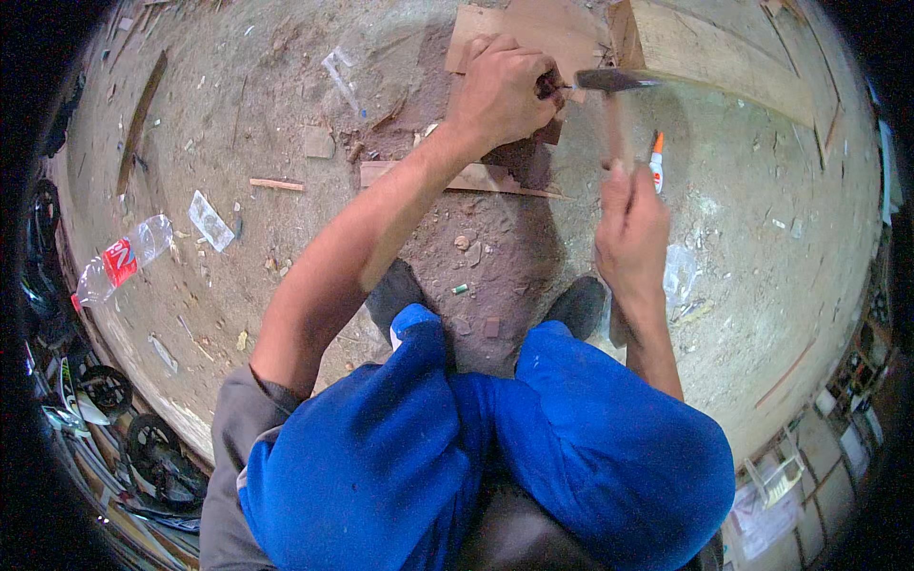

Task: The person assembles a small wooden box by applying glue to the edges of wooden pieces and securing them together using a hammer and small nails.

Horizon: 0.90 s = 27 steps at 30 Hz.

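Note:
My right hand (633, 224) is wrapped round the handle of a hammer (614, 80), whose dark metal head lies level beside my left fingers. My left hand (509, 90) is closed in a pinch on a small thin dark piece that looks like a nail (566, 87), its end close to the hammer head. Under and beyond the left hand are brown wooden boards (528, 27), and a small upright wood piece (625, 36) stands by the hammer head. The hand hides part of the boards and most of the nail.
A long pale plank (714, 59) extends to the right. A white glue bottle with orange tip (657, 164) lies right of the hammer handle. A wood strip (466, 178) rests below my left wrist. A clear plastic bottle (124, 262) and plastic scraps (210, 221) litter the dirt floor at left.

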{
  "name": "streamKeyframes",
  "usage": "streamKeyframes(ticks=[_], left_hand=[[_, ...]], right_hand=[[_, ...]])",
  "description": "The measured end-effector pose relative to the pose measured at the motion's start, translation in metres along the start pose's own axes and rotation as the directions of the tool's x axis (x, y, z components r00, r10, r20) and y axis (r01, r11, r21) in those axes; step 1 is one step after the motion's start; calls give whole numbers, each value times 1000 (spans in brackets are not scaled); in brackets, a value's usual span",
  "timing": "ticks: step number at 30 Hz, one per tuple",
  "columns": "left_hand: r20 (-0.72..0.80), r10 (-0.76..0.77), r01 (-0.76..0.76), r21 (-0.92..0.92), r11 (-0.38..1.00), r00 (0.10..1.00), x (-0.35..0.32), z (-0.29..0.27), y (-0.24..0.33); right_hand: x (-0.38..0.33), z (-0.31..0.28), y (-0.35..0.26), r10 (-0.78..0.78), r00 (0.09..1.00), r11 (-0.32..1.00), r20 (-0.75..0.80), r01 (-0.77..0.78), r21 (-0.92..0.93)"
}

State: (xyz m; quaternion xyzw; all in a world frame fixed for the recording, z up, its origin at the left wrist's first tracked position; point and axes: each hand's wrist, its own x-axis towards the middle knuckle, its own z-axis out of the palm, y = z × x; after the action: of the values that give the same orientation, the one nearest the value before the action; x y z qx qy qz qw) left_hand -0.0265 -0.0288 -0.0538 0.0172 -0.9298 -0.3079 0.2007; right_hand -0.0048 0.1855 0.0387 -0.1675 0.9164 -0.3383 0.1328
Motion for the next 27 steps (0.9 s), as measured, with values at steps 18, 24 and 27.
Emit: streamKeyframes(ticks=[18, 24, 27], left_hand=[[81, -59, 60, -8, 998, 995, 6, -4, 2], [54, -43, 43, 7, 999, 998, 7, 0, 2], [32, -19, 19, 0, 1000, 999, 2, 2, -1]], right_hand=[[-3, -4, 1, 55, 998, 998, 33, -56, 43], [-4, 9, 13, -123, 988, 989, -88, 114, -99], [-12, 0, -3, 75, 997, 997, 11, -75, 19]])
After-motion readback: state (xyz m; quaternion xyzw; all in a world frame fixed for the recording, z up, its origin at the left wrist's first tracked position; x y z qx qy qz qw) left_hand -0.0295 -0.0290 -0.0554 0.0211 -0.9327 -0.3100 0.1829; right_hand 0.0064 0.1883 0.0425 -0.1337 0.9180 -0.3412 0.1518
